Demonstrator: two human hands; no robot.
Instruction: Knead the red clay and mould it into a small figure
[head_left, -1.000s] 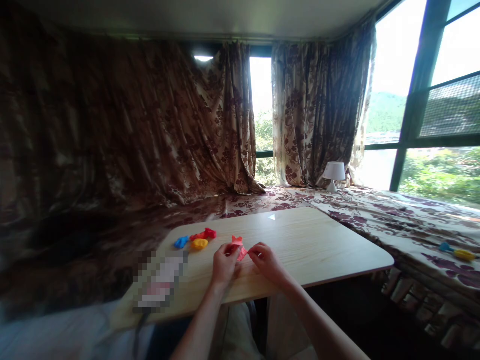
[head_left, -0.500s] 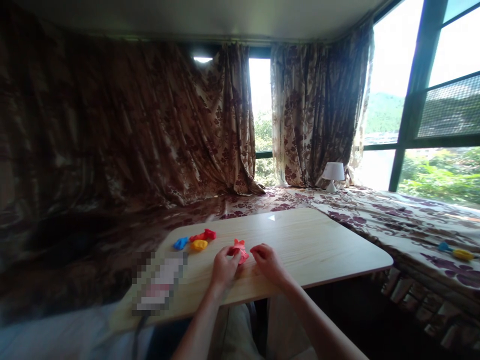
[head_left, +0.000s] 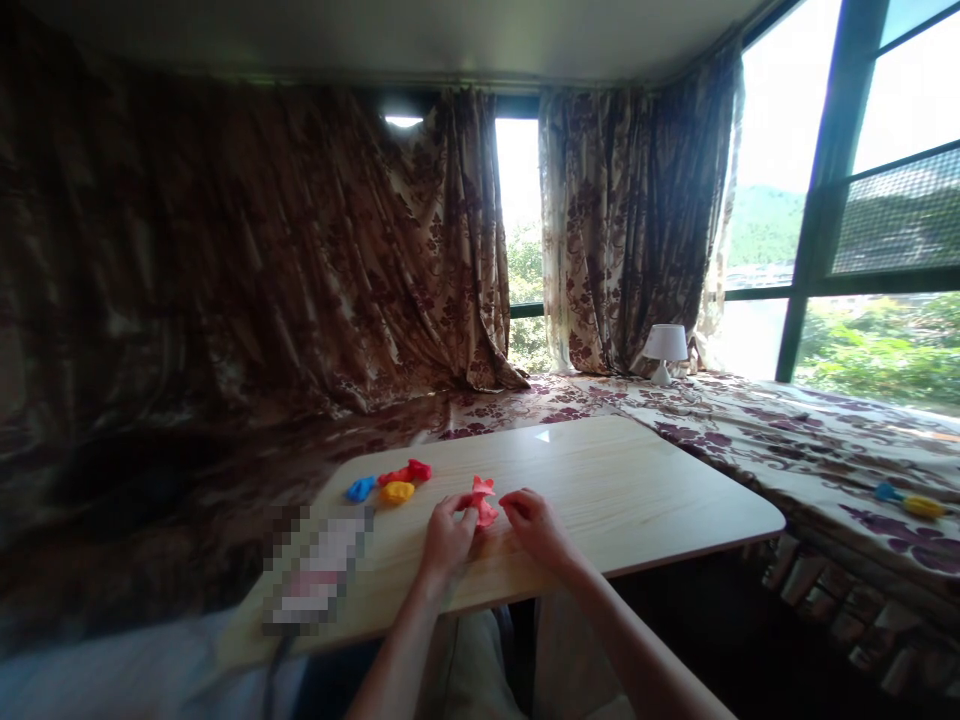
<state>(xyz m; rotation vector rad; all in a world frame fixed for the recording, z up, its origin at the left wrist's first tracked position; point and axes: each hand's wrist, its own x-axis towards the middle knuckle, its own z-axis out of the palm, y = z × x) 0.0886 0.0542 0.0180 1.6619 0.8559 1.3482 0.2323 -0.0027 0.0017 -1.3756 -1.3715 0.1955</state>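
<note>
Both my hands rest on a light wooden table (head_left: 645,490) and pinch a small crumpled pink-red piece (head_left: 482,499) between them. My left hand (head_left: 447,535) grips its left side with thumb and fingers closed. My right hand (head_left: 534,525) closes on its right side. Just beyond, to the left, lie a blue piece (head_left: 361,489), a yellow piece (head_left: 397,492) and a red piece (head_left: 406,471) on the tabletop.
A blurred-out flat object (head_left: 319,565) lies on the table's near left. A patterned cloth covers the ledge behind, with a small white lamp (head_left: 666,351) and a blue-and-yellow object (head_left: 909,500) at the right. Brown floral curtains (head_left: 300,260) hang behind; windows are on the right.
My hands have drawn closer together on the pink-red piece, and it now stands a little more upright between my fingers. The other pieces have not moved.
</note>
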